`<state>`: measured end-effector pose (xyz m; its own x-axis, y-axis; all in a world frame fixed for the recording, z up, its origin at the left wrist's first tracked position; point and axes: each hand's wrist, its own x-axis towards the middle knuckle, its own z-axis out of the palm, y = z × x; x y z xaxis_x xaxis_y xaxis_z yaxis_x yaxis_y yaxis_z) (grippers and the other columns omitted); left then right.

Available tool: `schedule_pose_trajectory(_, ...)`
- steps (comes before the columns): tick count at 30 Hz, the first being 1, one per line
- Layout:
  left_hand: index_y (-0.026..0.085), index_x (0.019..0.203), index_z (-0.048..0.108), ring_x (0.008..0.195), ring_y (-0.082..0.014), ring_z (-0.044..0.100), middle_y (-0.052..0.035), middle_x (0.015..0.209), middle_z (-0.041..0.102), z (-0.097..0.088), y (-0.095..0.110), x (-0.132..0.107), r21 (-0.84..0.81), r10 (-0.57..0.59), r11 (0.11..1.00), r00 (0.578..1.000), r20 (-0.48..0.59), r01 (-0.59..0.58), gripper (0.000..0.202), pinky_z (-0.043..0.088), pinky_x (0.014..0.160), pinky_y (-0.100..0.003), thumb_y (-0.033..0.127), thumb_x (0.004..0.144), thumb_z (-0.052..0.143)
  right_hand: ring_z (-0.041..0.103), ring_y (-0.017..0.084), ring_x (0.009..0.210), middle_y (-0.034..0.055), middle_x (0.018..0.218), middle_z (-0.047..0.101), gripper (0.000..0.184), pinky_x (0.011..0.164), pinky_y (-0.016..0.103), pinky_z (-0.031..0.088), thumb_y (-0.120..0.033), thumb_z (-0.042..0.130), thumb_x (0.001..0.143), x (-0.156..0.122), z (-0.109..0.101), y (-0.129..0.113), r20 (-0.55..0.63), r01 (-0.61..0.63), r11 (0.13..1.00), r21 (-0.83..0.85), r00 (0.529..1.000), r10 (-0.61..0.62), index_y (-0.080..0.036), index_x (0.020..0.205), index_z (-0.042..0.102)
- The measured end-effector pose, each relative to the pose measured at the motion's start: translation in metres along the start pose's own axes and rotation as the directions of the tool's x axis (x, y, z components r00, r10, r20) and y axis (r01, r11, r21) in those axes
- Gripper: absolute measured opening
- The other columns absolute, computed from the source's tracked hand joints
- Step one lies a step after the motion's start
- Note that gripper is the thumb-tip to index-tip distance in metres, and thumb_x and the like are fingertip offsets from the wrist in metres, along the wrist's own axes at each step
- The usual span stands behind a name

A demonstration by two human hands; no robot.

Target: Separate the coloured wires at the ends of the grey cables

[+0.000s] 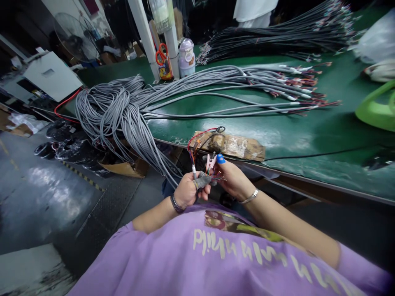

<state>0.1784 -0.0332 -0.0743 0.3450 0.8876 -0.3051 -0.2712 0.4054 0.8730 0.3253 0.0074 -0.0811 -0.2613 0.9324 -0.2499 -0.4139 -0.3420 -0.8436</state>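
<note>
My left hand (188, 190) is closed around a grey cable, a grey finger cover on its thumb. A white sleeve (194, 170) stands up from this grip, with thin coloured wires (191, 157) running from it towards the table edge. Close on the right, my right hand (234, 177) has a blue cover on its thumb, which presses against a pink clip (211, 163); its other fingers are mostly hidden. More fine wires (217, 177) lie between the two hands. Just beyond them is a worn wooden block (243, 147) with tape on it, at the table edge.
A large bundle of grey cables (123, 102) crosses the green table (324, 139) and hangs over its edge. Black cables (277, 39) lie behind. Orange-handled scissors (162, 53), a lilac bottle (187, 57) and a green plastic object (375, 109) are also there.
</note>
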Motion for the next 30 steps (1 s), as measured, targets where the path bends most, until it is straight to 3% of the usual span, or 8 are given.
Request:
schedule_pose_trajectory(4,0.014,0.07,0.053,0.036,-0.0069,0.05,0.0026,0.053,0.057,0.001,-0.001,0.002,-0.003,-0.006,1.0,1.0,-0.027,0.006,0.047,0.029,0.035,-0.017,0.054,0.066,0.076,0.052,0.015,0.054,0.0027,0.064,0.062,0.052,0.05,0.028,0.041,-0.071,0.069,0.067,0.004,0.004,0.001,0.045,-0.104,0.987,0.119,0.994,0.1,-0.019,0.077,0.066)
schedule_pose_trajectory(11,0.014,0.069,0.054,0.036,-0.0074,0.05,0.0026,0.053,0.057,0.001,-0.004,0.002,-0.006,-0.022,1.0,0.998,-0.057,0.022,0.047,0.029,0.034,-0.017,0.054,0.064,0.078,0.052,0.012,0.053,0.0008,0.061,0.062,0.044,0.053,0.026,0.042,-0.059,0.079,0.064,0.01,0.004,0.005,0.042,-0.081,0.961,0.263,0.996,0.073,-0.017,0.068,0.066)
schedule_pose_trajectory(24,0.014,0.069,0.053,0.036,-0.0075,0.051,0.0026,0.053,0.057,0.001,-0.003,-0.002,0.01,0.019,1.0,0.998,-0.052,-0.019,0.049,0.028,0.034,-0.018,0.056,0.064,0.077,0.056,0.013,0.058,0.0023,0.068,0.066,0.042,0.057,0.027,0.045,-0.059,0.076,0.069,0.01,0.002,0.007,0.044,-0.095,0.956,0.276,0.995,0.086,-0.017,0.074,0.069)
schedule_pose_trajectory(30,0.014,0.068,0.052,0.035,-0.0071,0.049,0.0026,0.052,0.057,0.003,-0.004,0.004,0.033,0.003,0.999,0.998,-0.069,-0.001,0.049,0.027,0.034,-0.018,0.056,0.063,0.077,0.054,0.013,0.056,0.0016,0.063,0.064,0.043,0.059,0.028,0.046,-0.059,0.074,0.072,0.011,0.001,0.008,0.061,-0.073,0.96,0.27,0.996,0.059,-0.017,0.067,0.067)
